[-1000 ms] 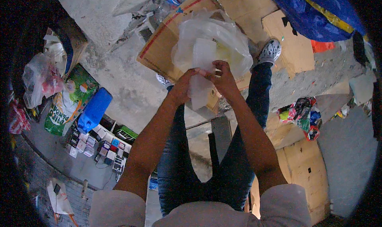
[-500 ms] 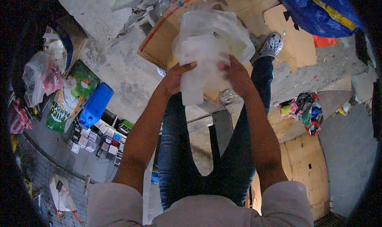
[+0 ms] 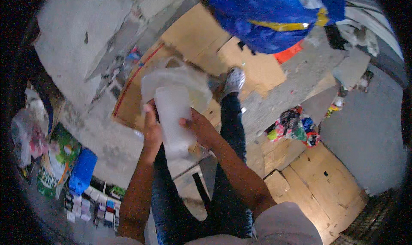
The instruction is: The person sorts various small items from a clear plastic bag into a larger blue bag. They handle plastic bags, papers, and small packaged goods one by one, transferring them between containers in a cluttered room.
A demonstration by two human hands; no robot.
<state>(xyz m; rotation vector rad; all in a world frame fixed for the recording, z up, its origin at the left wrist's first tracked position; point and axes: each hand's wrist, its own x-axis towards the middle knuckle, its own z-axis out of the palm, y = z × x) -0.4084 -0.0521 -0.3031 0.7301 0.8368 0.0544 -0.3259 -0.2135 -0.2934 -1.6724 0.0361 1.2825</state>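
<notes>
Our left hand (image 3: 153,131) and right hand (image 3: 201,128) clamp their grip on a translucent plastic sheet (image 3: 175,122). Beyond it, we see a plastic bag (image 3: 154,79) over cardboard (image 3: 127,105).

A rough grey concrete floor (image 3: 103,144) carries a flat brown cardboard sheet with 1 red stripe (image 3: 126,105), on which a crumpled translucent white plastic bag (image 3: 150,79) lies. Beyond, a plain brown cardboard piece (image 3: 262,75) lies flat, near a bulky blue plastic sack with a yellow band (image 3: 249,6). Rightward lies a heap of crumpled multicoloured plastic wrappers (image 3: 296,125); leftward, a blue plastic container (image 3: 83,172).
</notes>
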